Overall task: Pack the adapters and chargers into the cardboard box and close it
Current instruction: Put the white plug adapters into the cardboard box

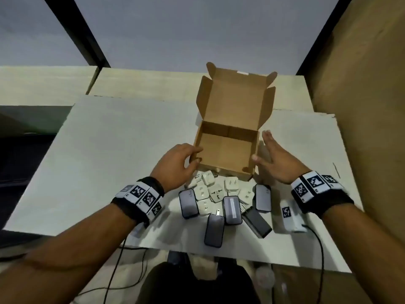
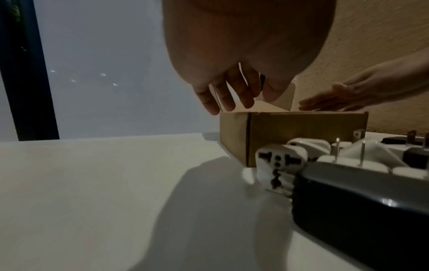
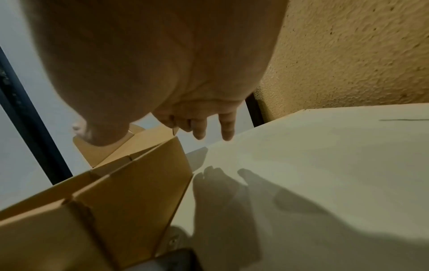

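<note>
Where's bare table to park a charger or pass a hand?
Free: the white table left of the cardboard box and left hand, and the strip right of the right hand. Crowded: the adapters and chargers piled against the box's near wall.

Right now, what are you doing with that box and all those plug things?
A person is getting ready to pack. The cardboard box sits open and empty on the white table, its lid standing up. The left hand is at the box's near left corner, and the right hand is open beside its right wall. The white adapters and dark chargers lie in a pile just in front of the box. None are inside yet.
</note>
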The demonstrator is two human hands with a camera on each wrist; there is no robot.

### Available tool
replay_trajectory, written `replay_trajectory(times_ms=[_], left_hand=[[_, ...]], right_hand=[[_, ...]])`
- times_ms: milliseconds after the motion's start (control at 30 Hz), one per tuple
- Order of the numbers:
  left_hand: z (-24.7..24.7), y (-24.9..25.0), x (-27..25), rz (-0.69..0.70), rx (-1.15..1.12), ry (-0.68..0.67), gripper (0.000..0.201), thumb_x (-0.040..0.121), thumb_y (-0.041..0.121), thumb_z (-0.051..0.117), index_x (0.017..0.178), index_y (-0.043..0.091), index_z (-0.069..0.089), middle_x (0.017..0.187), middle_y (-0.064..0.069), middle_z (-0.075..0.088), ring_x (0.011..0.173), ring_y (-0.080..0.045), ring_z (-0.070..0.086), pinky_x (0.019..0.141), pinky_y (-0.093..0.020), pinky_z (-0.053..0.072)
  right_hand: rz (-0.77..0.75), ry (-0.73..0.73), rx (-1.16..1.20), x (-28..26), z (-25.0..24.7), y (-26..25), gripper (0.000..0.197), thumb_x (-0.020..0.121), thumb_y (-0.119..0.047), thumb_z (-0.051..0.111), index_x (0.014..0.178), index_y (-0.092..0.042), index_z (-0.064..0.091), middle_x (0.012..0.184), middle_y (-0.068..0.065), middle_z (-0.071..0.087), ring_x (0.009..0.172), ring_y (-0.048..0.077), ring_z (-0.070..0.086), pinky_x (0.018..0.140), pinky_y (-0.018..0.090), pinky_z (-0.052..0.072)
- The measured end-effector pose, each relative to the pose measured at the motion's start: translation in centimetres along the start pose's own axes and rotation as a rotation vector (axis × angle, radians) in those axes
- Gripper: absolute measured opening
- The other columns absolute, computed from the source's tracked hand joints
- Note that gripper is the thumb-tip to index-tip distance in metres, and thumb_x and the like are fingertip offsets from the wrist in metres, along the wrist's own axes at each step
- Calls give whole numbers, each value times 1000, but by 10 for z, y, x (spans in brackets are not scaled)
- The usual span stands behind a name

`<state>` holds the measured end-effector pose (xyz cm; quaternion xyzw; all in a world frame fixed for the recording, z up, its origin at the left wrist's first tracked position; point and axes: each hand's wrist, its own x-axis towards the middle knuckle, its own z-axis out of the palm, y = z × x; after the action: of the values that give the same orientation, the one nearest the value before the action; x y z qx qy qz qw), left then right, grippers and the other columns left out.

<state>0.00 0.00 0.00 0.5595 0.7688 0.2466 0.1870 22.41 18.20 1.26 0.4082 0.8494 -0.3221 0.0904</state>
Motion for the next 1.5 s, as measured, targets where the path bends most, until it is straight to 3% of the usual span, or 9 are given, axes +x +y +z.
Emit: replay_trajectory(times_ms=[233,400,533,633,933,1100,1267,1367,1500], left_hand=[[24,-1,1,50,32,70,23,93,28,56,114,26,67,100,12,67,92,-5,45,76,-12,32],[25,-1,5,186,124,63,19,91,31,58,107,31,69,88,19,66,89,-6,43,70,-15,35],[24,1,8,304,164,64,19,90,28,60,108,31,67,101,14,66,97,-12,50,81,-32,45],[26,4,7,429,197,-14,19,89,26,62,105,29,70,110,10,64,101,-12,53,82,-36,48],[30,-2,-3,470,559,-225,33,95,47,44,122,40,60,151,9,35,131,-14,37,102,-39,40],[36,4,-19,456,580,-188,36,93,51,42,118,39,64,152,9,35,133,-13,36,102,-37,40],[28,27,-38,513,700,-31,36,81,61,51,102,39,70,140,6,46,124,-16,41,89,-33,41],[27,37,-46,498,811,-23,33,81,58,60,109,43,66,124,6,46,111,-15,39,77,-28,33],[32,39,-55,398,823,-109,37,84,52,59,119,42,62,109,7,42,94,-11,44,68,-27,38]], right_hand=[[-105,-11,26,6,16,11,94,94,-55,45,153,-24,-21,165,-1,-12,151,12,0,114,22,5],[-126,22,15,14,22,20,103,84,-68,40,154,-23,-21,164,-3,-16,152,11,-1,118,25,7],[-115,7,-45,11,28,22,103,80,-76,28,151,-27,-28,162,-6,-22,148,19,26,116,33,26],[-115,22,-126,10,27,21,104,77,-78,22,149,-26,-32,162,-3,-22,132,25,49,109,35,36],[-162,23,-207,7,30,29,103,76,-79,16,150,-24,-30,163,-1,-20,148,23,26,120,42,23],[-135,90,-224,-6,36,30,101,78,-75,17,155,-19,-18,165,11,10,145,27,32,118,38,18],[-148,154,-197,-18,47,33,109,74,-82,15,156,-15,-12,166,5,-6,153,20,0,123,38,4],[-155,216,-192,-18,52,36,121,64,-97,9,157,-21,-5,166,4,2,153,22,5,123,44,8],[-133,255,-214,-22,52,32,90,87,-75,23,155,-17,9,162,12,20,148,31,22,120,45,18]])
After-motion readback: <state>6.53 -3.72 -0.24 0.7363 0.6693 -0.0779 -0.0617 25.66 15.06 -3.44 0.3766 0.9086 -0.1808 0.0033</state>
